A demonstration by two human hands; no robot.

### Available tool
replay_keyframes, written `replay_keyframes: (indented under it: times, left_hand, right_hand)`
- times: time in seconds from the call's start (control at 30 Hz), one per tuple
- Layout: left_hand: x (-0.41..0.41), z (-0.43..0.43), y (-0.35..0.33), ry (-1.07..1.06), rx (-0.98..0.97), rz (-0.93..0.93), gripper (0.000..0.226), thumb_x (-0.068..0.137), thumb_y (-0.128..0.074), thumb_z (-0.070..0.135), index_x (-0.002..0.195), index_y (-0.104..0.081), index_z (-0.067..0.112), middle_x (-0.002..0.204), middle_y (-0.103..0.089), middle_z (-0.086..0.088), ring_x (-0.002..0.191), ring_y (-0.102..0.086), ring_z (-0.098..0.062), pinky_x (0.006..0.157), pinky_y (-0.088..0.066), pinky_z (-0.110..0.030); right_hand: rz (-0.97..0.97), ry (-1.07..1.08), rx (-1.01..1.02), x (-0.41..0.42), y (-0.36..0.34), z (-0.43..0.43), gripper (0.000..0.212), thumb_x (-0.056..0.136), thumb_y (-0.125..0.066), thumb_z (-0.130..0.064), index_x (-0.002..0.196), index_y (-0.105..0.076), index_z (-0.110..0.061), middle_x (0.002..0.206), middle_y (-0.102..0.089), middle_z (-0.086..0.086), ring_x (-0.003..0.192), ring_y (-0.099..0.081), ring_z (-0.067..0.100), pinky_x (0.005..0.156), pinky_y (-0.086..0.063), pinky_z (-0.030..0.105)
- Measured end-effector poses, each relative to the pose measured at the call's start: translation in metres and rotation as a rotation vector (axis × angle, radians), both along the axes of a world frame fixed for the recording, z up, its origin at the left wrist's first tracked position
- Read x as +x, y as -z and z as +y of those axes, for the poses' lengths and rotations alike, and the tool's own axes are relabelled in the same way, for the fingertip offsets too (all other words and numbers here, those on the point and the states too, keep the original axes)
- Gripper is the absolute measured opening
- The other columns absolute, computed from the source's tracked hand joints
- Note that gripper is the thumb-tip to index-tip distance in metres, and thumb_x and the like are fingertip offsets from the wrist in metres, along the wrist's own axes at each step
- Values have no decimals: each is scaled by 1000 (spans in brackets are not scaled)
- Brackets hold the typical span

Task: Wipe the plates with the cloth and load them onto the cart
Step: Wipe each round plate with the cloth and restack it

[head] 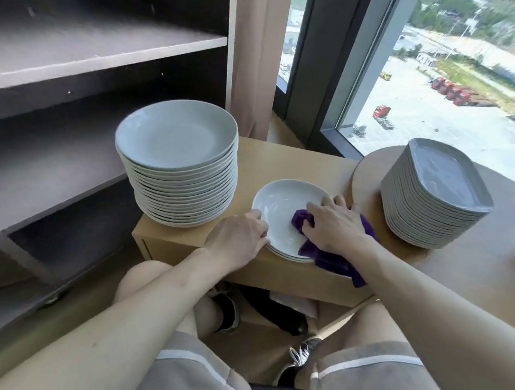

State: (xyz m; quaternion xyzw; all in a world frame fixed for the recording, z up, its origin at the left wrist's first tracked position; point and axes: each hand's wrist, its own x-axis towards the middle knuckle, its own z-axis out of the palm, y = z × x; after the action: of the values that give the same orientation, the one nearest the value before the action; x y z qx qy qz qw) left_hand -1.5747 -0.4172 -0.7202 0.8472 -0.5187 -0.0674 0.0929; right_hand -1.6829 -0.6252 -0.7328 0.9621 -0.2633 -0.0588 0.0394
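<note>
Wiping white plate (281,205) w/ purple cloth (326,258) on wooden cabinet (293,165).
L hand (238,242) fingers curl over plate's near-left rim; R hand (334,226) fingers bent, clutching cloth against its right side. Plate tops a short pile at cabinet's front edge. Tall round-plate stack (181,175) behind-left, square-plate stack (433,200) to the right, dark shelved cart (64,153) far left.

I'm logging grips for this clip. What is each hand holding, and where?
The left hand holds the top plate by its left rim; the right hand grips the purple cloth at its bunched end, pressing it on that plate.
</note>
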Motion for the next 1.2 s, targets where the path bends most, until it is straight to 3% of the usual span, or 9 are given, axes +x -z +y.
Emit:
replay_keyframes:
  times: [0.2, 0.37, 0.5, 0.63, 0.83, 0.9, 1.03, 1.2]
  left_hand:
    - [-1, -2, 4, -78, -109, 119, 28, 98, -65, 38, 118, -62, 19, 122, -59, 6, 94, -65, -22, 73, -39, -27]
    - [-3, -4, 2, -110, -140, 166, 33, 95, -69, 37, 120, -55, 19, 124, -54, 3, 90, -64, -26, 72, -43, -32]
    - [-5, -4, 1, -125, -130, 189, 24, 96, -66, 32, 111, -54, 18, 116, -53, 0, 90, -62, -28, 79, -51, -42]
    - [-4, -4, 2, -132, -157, 212, 29, 95, -66, 31, 114, -52, 15, 117, -51, -1, 91, -62, -30, 80, -50, -42]
    - [-4, -5, 5, -104, -162, 207, 38, 96, -67, 36, 125, -54, 16, 127, -55, 0, 100, -64, -31, 81, -45, -35]
    - [-3, -4, 5, -85, -152, 199, 30, 98, -64, 37, 119, -61, 16, 125, -57, 1, 101, -64, -29, 80, -42, -32]
    - [-4, -4, 3, -37, -95, 99, 28, 103, -56, 38, 106, -66, 13, 110, -58, -2, 95, -64, -30, 80, -50, -39]
    - [-5, -4, 3, -22, -61, 42, 29, 103, -56, 39, 108, -65, 12, 105, -56, -1, 93, -64, -30, 76, -49, -37]
  right_hand:
    - [6, -45, 227, -1, -4, 30, 17, 95, -46, -51, 104, -52, -38, 112, -49, -4, 115, -46, 26, 97, -34, 49]
    - [-41, -51, 319, 17, 0, 44, 29, 98, -46, -53, 119, -57, -36, 111, -45, -6, 119, -44, 26, 97, -36, 51]
    - [-90, -49, 269, 31, 7, 47, 42, 92, -30, -65, 110, -54, -35, 114, -50, -4, 115, -46, 25, 91, -34, 49]
    - [-193, -41, 197, 45, 12, 52, 60, 81, -14, -68, 106, -54, -30, 112, -53, -3, 110, -47, 24, 92, -36, 47]
    - [-327, 48, 58, 66, 28, 48, 41, 94, -39, -51, 114, -60, -22, 121, -59, 5, 115, -47, 29, 97, -38, 48]
    - [-364, 87, 29, 75, 31, 45, 44, 94, -38, -52, 116, -60, -20, 123, -60, 7, 116, -48, 31, 97, -38, 49]
    - [-356, 87, 8, 84, 32, 30, 43, 96, -38, -52, 118, -59, -22, 124, -58, 7, 119, -48, 31, 99, -35, 52]
    - [-293, -24, -102, 70, 28, 6, 39, 99, -40, -48, 117, -60, -20, 116, -58, 9, 112, -51, 33, 108, -30, 51]
